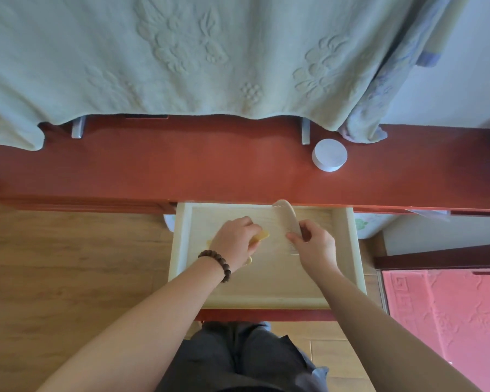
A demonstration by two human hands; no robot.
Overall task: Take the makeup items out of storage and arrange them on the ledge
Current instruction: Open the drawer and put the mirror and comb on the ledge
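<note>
A pale wooden drawer (181, 239) stands pulled out under the red-brown ledge (181, 168). Over the drawer, my right hand (314, 247) grips a cream comb (287, 219) by its lower part, and the comb's far end reaches the ledge's front edge. My left hand (232, 241), with a bead bracelet on the wrist, is closed on a small yellow comb-like item (262, 236) inside the drawer; most of it is hidden under the fingers. A white round jar (329, 154) stands on the ledge to the right.
A light green embossed blanket (181, 52) hangs down to the back of the ledge, over two metal brackets (78, 127). Wooden floor (68, 264) lies at left. A pink patterned cloth (447, 321) is at lower right. My knees sit under the drawer.
</note>
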